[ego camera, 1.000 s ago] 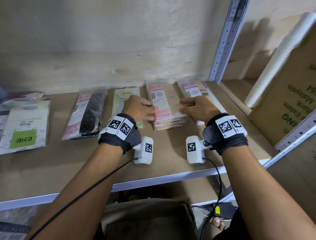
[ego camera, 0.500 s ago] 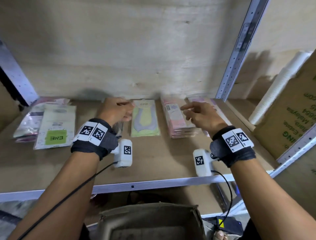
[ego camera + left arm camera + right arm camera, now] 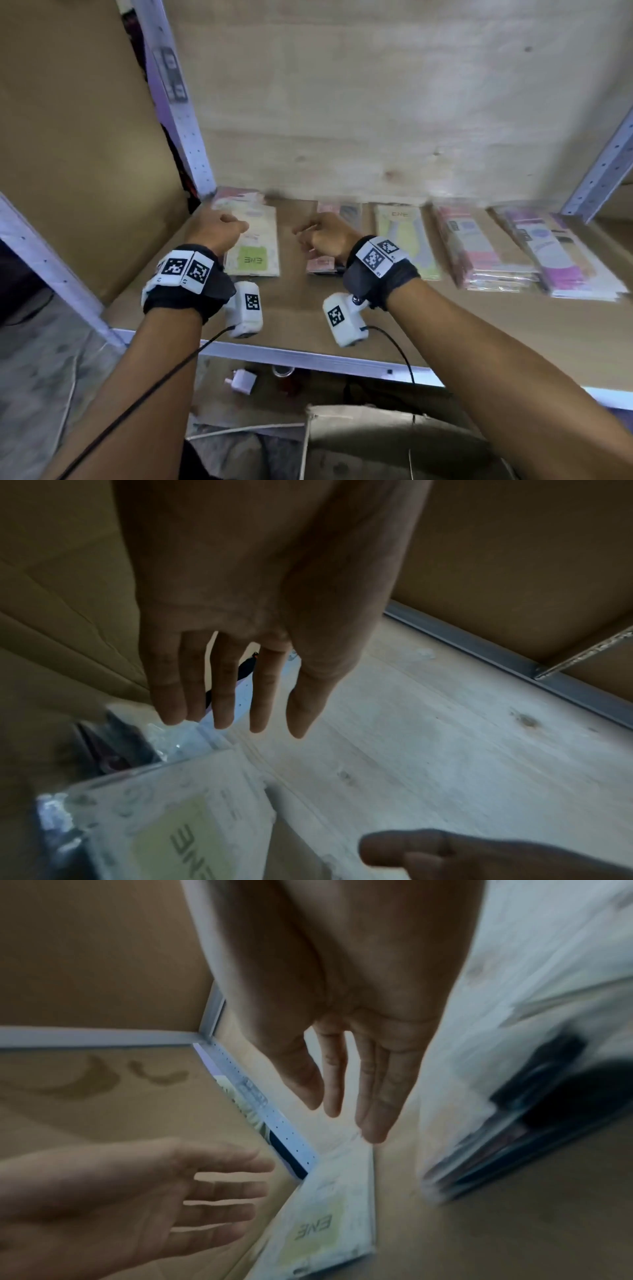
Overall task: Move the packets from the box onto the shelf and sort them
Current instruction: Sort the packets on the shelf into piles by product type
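Both forearms reach forward side by side, each wrist wrapped in a dark band. The left hand and the right hand hover apart, palms down, fingers extended and slightly spread, apparently holding nothing, though the wrist views are blurred

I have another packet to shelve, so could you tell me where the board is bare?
Bare: the front strip of the wooden shelf board along its metal edge, and the gap between the green-labelled packet and the pink-and-black packet. The back row is crowded.

We count five piles of packets along the shelf, two hands, and one cardboard box below.
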Available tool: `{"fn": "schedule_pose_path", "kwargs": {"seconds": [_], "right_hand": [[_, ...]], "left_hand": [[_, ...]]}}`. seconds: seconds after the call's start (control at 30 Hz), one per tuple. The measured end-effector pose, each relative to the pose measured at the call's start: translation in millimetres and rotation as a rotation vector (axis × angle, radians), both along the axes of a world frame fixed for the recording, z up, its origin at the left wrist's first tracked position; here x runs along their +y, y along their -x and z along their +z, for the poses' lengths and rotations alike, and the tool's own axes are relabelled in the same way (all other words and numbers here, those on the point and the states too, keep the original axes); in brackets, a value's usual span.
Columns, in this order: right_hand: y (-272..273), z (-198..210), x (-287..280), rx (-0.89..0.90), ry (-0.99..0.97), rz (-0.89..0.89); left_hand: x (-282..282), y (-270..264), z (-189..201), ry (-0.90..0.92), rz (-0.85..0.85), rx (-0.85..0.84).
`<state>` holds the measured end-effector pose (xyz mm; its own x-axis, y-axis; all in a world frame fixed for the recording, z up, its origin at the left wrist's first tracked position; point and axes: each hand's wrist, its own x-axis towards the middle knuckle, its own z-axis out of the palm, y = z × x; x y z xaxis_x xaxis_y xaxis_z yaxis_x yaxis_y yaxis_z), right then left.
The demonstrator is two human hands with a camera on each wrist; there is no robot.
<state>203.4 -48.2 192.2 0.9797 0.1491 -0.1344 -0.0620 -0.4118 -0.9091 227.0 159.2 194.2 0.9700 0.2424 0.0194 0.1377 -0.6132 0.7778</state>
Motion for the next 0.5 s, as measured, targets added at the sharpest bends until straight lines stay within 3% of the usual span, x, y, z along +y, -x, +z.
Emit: {"fn": "schedule_pose_path", "kwargs": {"seconds": [0.17,0.27,0.4,0.5], "right_hand": [[-21,-11,43,0.104,0.105,0.039],[-23,-17,53,0.221,-0.024,-0.037],[-21,-13,49,0.221,0.051,-0.036],[-19,-7,43,0.21,-0.051,-0.078]], "left_hand": [[16,-4,-16,0.057,-0.024,0.2],[19,-6,-22,0.152,-0.025,0.295],[19,-6,-23,0.212,0.0,0.323],[16,1,-19,0.25,-0.011,0.388]]}}
